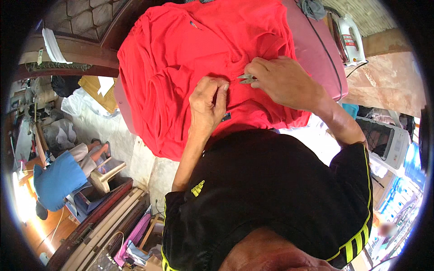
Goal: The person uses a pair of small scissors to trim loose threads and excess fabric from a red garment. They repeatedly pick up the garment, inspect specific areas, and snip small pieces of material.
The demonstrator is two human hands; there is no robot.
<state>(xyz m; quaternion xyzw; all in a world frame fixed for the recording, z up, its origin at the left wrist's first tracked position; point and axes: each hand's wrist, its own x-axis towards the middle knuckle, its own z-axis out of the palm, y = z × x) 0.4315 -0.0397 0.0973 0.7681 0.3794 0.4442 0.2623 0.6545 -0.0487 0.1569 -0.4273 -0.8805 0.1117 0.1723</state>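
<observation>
A red garment (181, 49) is spread in loose folds over a pink padded board (323, 56). Thumb and fingers of my left hand (207, 101) pinch together at the middle of the cloth; any thread between them is too small to make out. In my right hand (285, 83) is a small pair of metal thread snips (247, 79). Their slightly parted blades point left toward the left fingertips, just above the fabric. A dark label (226, 116) shows near the garment's close edge.
A white iron (351, 40) stands at the far right, its dark cord (324, 40) running across the board. On the left, a person in blue (61, 180) sits by a pale stool (106, 177). Long wooden strips (101, 230) lie lower left.
</observation>
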